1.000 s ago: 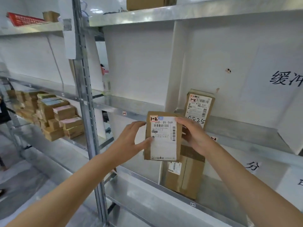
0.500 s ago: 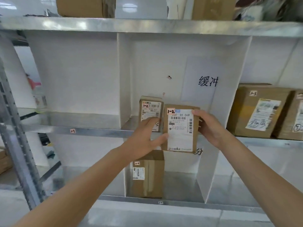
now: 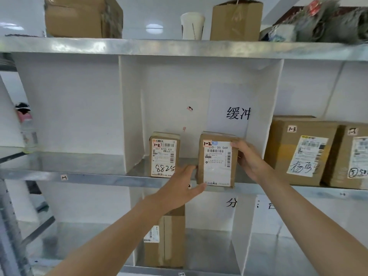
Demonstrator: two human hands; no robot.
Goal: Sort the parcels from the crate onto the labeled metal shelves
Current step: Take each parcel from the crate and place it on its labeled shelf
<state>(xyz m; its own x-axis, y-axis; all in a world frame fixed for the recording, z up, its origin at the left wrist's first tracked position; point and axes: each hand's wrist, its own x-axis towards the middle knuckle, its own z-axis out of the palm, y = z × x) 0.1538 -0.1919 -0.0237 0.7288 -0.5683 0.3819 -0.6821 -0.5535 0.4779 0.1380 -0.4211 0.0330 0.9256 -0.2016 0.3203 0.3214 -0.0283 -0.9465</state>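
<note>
parcel (image 3: pixel 218 162) moved fwd, now at 1-2 shelf (image 3: pixel 137 172)

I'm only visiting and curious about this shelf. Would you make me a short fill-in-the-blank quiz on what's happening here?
1. The left hand and right hand hold a parcel whose corner sticker reads ____.
2. The neighbouring parcel, standing to its left in the same compartment, carries the handwritten number ____.
3. The large box in the compartment to the right is tagged ____.

Missing words: 1-2; 8825; 1-3.
</note>
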